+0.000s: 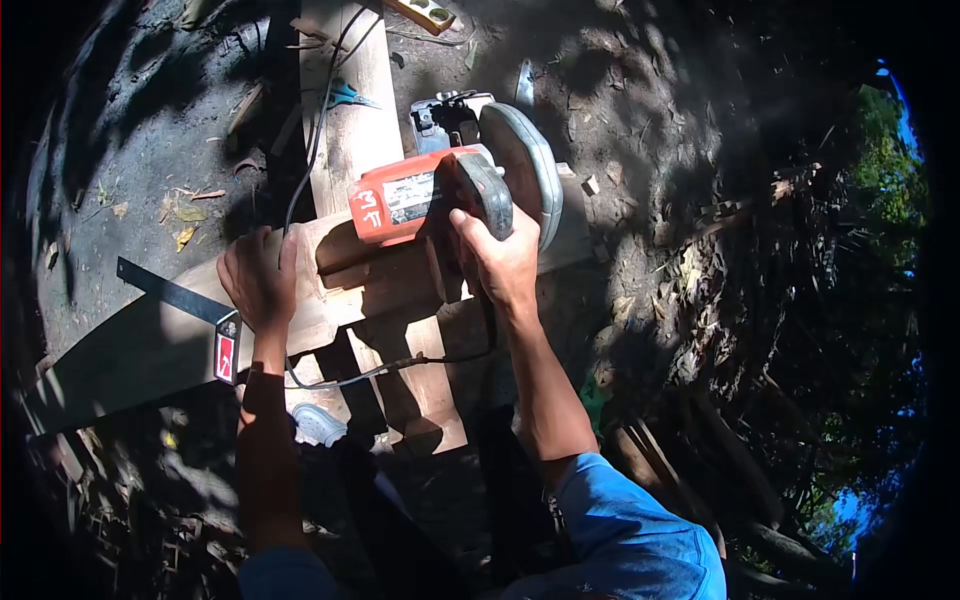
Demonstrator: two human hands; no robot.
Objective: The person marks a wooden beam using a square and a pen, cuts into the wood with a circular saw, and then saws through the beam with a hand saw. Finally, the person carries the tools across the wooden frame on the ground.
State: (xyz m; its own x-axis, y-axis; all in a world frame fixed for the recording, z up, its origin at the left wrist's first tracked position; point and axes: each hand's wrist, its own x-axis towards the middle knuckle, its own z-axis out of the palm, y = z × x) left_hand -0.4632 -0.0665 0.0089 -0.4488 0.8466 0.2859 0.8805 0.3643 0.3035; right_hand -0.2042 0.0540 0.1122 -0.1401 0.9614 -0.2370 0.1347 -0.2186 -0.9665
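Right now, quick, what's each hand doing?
Left hand: open, resting on the wood.
Right hand: closed, holding the power saw by its handle.

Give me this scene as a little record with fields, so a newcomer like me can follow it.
Setting: outdoors, on dirt ground in patchy sun and shade
Right hand: wrapped around the dark handle of an orange power saw
Left hand: resting on the wood, left of the saw
Measuring tool: metal square across a wide board, beside the left hand
Cable: dark cord looping near both hands
Beyond the saw: blue-handled tool on a pale plank
Saw running: cannot tell
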